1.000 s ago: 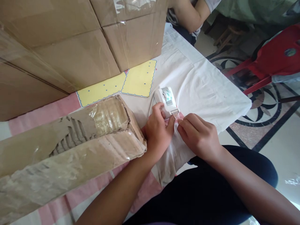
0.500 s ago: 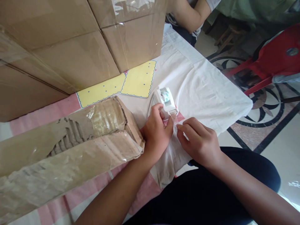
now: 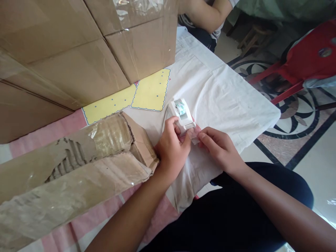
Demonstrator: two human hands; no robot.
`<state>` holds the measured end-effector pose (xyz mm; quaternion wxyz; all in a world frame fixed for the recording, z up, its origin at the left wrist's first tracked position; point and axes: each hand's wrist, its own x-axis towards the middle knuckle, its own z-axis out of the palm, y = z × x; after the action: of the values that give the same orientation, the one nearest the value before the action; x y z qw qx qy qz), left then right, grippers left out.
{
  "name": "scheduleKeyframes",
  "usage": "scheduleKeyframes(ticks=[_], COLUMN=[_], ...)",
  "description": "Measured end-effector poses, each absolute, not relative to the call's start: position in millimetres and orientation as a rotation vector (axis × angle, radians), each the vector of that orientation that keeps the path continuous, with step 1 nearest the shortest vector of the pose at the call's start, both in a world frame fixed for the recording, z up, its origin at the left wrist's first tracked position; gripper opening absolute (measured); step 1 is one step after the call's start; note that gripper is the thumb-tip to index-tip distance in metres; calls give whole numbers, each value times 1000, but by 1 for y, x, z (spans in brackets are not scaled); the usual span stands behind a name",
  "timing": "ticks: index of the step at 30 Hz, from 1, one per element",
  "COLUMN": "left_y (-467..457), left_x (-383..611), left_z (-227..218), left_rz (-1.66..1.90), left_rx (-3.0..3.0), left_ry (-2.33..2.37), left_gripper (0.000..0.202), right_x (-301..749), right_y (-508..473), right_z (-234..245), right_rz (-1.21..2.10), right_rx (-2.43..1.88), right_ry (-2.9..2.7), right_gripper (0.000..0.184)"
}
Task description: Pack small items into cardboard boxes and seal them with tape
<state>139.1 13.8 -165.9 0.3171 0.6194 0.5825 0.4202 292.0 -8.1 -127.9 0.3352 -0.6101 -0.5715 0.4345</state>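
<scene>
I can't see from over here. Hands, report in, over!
White tape dispenser in left hand. Clear tape pinched in right hand. Worn cardboard box close beside left hand.

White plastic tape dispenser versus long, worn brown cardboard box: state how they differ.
The white plastic tape dispenser is much smaller than the long, worn brown cardboard box. The dispenser looks smooth and intact; the box is torn, its ridged layer exposed. The left hand holds the dispenser, while the box lies unheld. Both carry clear tape.
</scene>
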Motion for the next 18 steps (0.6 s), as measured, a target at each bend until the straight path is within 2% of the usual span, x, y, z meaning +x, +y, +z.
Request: scheduleKeyframes(ticks=[2,5,13,18], left_y=[14,15,15,15], left_x=[139,139,140,139], left_z=[-166,-165,-162,-162], left_rz=[1103,1093,1069,1055], left_rx=[1629,1629,1617,1605], left_ry=[1539,1540,1556,1569], left_gripper=[42,41,43,47], right_x=[294,295,287,277], right_y=[-1,7,12,4], right_z=[-126,-124,-122,-121], right_rz=[1286,1493,1699,1713], right_rx=[-1598,-1553,-1474,-1419], right_ry=[-1416,-1318,-1177,-1092], right_gripper=[44,52,45,37])
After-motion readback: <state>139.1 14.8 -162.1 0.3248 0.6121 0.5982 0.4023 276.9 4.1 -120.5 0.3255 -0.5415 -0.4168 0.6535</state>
